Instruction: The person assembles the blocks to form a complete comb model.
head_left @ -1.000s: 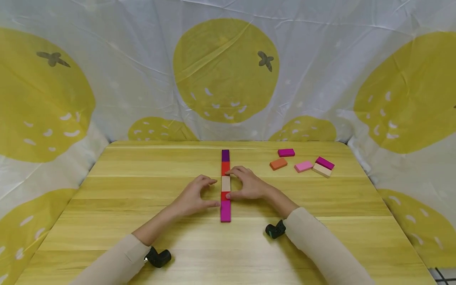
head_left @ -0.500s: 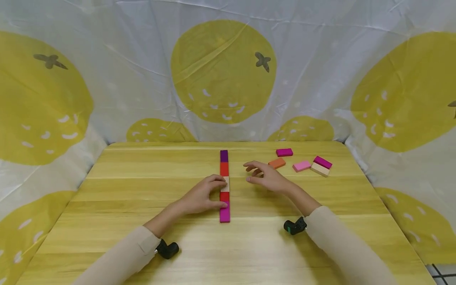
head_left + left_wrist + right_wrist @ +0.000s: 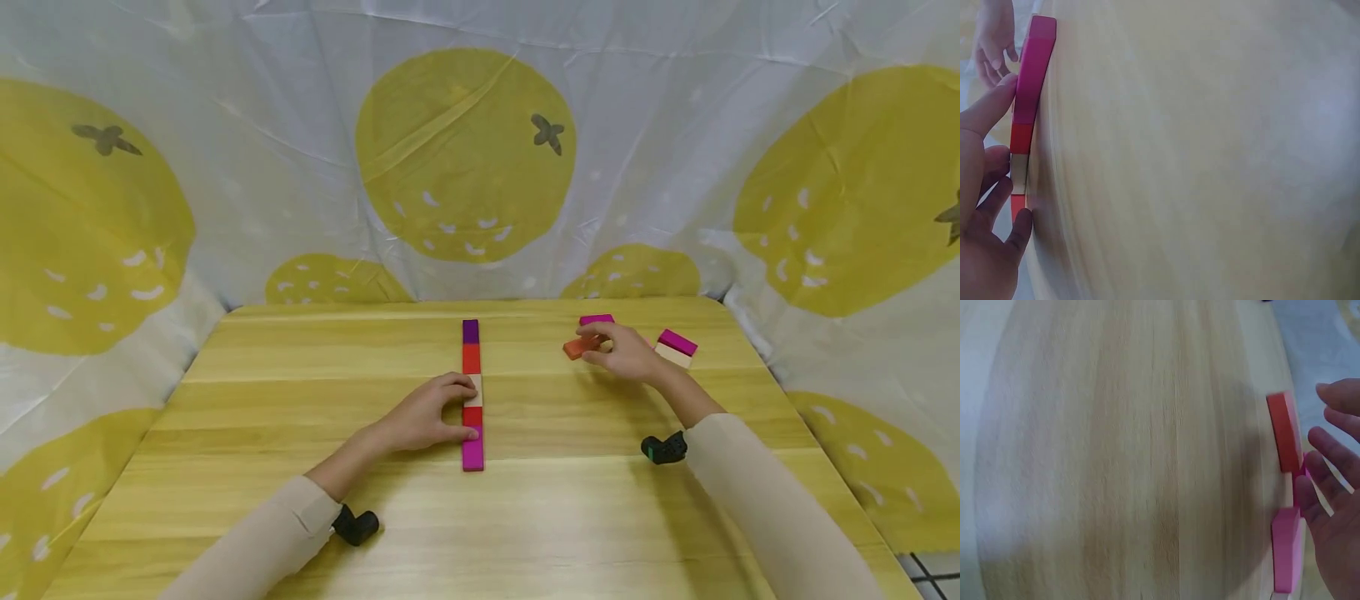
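A straight row of flat blocks runs away from me in the head view: purple (image 3: 470,331), red (image 3: 471,358), beige (image 3: 476,393), a second red (image 3: 472,416) and magenta (image 3: 472,455) nearest. My left hand (image 3: 422,415) rests at the row, its thumb touching the magenta block and its fingertips at the beige one. Over at the right, my right hand (image 3: 630,354) hovers with thumb and fingers apart about an orange block (image 3: 576,348). In the right wrist view its fingers (image 3: 1332,445) stand clear of that block. A pink block (image 3: 1285,550) is mostly hidden by the hand in the head view.
Behind the right hand lies a loose magenta block (image 3: 596,319). Farther right, another magenta block (image 3: 677,342) sits against a beige one (image 3: 672,357). The wooden table (image 3: 525,533) meets a hanging cloth (image 3: 300,167) with yellow fruit prints at its back.
My right hand has left the row and moved right to the orange block. My left hand has shifted slightly right, onto the row. The blocks look unmoved.
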Tool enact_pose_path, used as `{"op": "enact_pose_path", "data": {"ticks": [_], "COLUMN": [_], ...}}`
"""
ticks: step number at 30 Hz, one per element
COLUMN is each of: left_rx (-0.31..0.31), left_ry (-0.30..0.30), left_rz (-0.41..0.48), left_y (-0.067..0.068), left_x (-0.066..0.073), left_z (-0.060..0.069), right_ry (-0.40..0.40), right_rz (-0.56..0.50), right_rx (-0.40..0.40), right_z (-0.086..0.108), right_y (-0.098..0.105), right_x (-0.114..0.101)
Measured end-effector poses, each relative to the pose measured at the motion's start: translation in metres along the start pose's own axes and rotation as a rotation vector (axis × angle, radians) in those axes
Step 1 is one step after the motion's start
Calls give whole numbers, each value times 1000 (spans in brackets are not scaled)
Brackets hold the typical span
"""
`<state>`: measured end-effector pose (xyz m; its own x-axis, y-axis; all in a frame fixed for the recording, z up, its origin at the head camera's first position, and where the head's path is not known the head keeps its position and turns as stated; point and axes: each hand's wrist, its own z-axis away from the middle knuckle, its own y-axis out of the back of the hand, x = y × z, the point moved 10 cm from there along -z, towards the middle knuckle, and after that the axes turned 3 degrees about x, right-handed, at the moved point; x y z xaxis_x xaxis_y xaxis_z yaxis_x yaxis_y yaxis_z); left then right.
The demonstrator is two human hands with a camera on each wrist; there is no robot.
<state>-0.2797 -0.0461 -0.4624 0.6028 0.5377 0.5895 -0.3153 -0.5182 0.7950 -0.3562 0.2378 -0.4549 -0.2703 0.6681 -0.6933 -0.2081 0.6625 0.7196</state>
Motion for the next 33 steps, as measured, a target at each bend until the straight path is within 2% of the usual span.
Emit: {"op": "enact_pose_path", "data": {"ticks": [4, 13, 22, 28, 33], "left_rx": [0, 8, 16, 12, 1], "left_ry": [4, 8, -8, 4, 20], "left_rz": [15, 14, 30, 30, 24], "left_y": [0, 0, 2, 1, 0], "left_x": [2, -3, -4, -5, -6], "left_z": [2, 1, -1, -1, -2], "right_ry": [-6, 37, 95, 88, 81], "right_rz": [24, 125, 288, 309, 270], "right_rx": [-12, -37, -76, -86, -77], "right_z": [-2, -10, -19, -20, -15], "right_y": [1, -2, -7, -7, -5], "right_x": [10, 11, 7, 5, 4]}}
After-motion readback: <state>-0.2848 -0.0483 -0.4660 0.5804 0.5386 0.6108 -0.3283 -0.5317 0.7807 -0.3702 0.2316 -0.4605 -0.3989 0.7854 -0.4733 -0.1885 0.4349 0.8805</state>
